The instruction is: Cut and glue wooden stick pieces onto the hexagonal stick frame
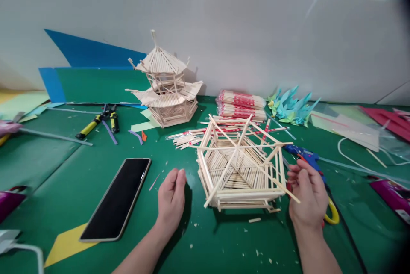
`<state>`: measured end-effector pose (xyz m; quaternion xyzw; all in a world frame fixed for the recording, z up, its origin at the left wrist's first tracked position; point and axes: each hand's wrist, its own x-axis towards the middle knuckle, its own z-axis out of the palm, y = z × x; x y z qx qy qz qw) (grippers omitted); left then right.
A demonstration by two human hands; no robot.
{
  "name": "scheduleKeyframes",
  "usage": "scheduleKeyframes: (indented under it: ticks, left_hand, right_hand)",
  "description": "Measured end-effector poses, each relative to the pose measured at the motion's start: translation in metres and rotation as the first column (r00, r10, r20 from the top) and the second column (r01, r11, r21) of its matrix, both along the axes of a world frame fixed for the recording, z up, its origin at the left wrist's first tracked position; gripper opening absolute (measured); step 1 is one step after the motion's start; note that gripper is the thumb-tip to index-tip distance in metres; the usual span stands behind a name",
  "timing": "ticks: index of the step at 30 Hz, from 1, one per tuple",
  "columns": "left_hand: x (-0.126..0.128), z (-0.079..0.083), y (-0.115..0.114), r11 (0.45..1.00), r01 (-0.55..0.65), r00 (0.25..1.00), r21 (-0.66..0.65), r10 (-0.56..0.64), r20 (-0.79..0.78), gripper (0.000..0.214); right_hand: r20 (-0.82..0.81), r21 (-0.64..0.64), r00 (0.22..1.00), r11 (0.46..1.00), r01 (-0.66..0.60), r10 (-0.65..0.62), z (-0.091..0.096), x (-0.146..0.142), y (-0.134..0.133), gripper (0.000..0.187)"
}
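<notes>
A hexagonal frame of glued wooden sticks (238, 167) lies on the green table (80, 188) between my hands. My left hand (171, 197) rests on the table just left of the frame, fingers together and slightly curled, holding nothing. My right hand (307, 195) is at the frame's right edge, fingers bent near a protruding stick; whether it grips the stick is unclear. A blue glue gun (304, 156) lies just behind my right hand. A finished stick pagoda (166, 88) stands at the back.
A black phone (118, 197) lies left of my left hand. Loose sticks (185, 139) and wrapped chopstick packs (241, 105) sit behind the frame. Yellow-handled pliers (99, 122) lie far left, paper cranes (293, 107) back right, and a white wall (256, 43) bounds the rear.
</notes>
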<state>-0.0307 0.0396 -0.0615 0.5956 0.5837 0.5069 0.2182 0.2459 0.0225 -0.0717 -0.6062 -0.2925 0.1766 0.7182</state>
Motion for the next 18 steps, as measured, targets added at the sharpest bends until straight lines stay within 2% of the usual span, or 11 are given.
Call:
scheduleKeyframes:
  ticks: [5,7,9,12,15,18]
  left_hand:
    - [0.002,0.006,-0.013,0.985,0.033,0.999,0.167,-0.034,-0.001,0.018]
    - [0.003,0.011,-0.022,0.966,0.074,0.997,0.248,-0.070,-0.025,0.021]
    - [0.005,0.020,-0.030,0.935,0.144,0.988,0.325,-0.118,-0.099,0.033]
    - [0.012,0.036,-0.035,0.866,0.268,0.928,0.422,-0.116,-0.353,0.042]
    - [0.018,0.048,-0.033,0.833,0.317,0.867,0.454,-0.061,-0.494,0.038]
    - [0.021,0.052,-0.030,0.830,0.316,0.853,0.459,-0.037,-0.521,0.031]
  right_hand:
    - [0.028,0.023,0.999,0.999,-0.039,0.039,0.020,-0.006,-0.013,0.027]
    - [0.041,0.028,0.997,0.998,-0.061,0.060,0.025,-0.009,-0.019,0.025]
    - [0.058,0.034,0.995,0.996,-0.078,0.076,0.029,-0.012,-0.026,0.024]
    - [0.087,0.056,0.993,0.995,-0.082,0.077,0.034,-0.017,-0.035,0.023]
    - [0.210,0.057,0.971,0.990,-0.127,0.113,0.040,-0.021,-0.043,0.019]
    - [0.441,0.025,0.879,0.976,-0.215,0.182,0.047,-0.022,-0.046,0.018]
